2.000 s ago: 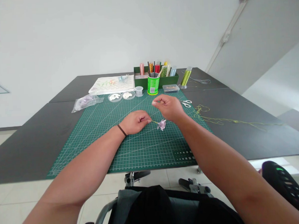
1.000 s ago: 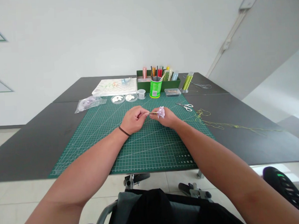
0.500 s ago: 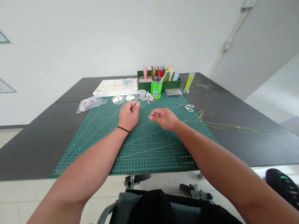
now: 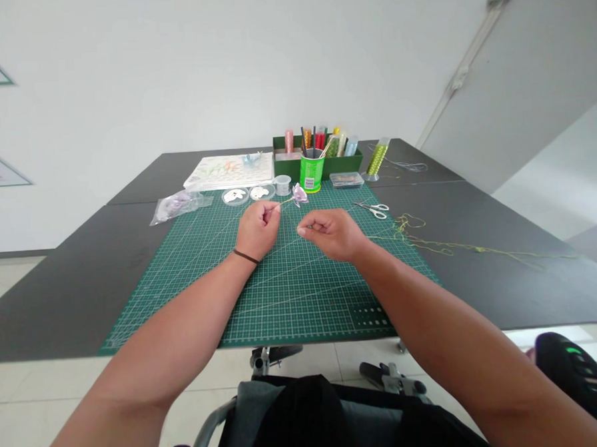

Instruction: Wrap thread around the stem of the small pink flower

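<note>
My left hand (image 4: 259,227), with a dark band at the wrist, is closed in a pinch on the thin stem of a pale purple artificial flower (image 4: 299,194). The blossom points right, in front of a green can. Just right of and below it, my right hand (image 4: 332,234) is closed, thumb against curled forefinger. A fine yellow-green thread (image 4: 412,238) runs from a loose tangle on the right to my right wrist and appears pinched in that hand; its end at the fingertips is too thin to see. Both hands are over the green cutting mat (image 4: 302,296).
White-handled scissors (image 4: 375,209) lie right of my right hand. Behind stand the green can (image 4: 311,173) of sticks, a green box (image 4: 282,169) of spools, a clear case (image 4: 347,179) and a yellow-green spool (image 4: 378,158). Small dishes (image 4: 236,196) and a plastic bag (image 4: 177,206) sit left.
My right hand has turned and risen slightly, its wrist a little farther right. My left hand keeps its pinch on the flower stem. The view has shifted slightly.
</note>
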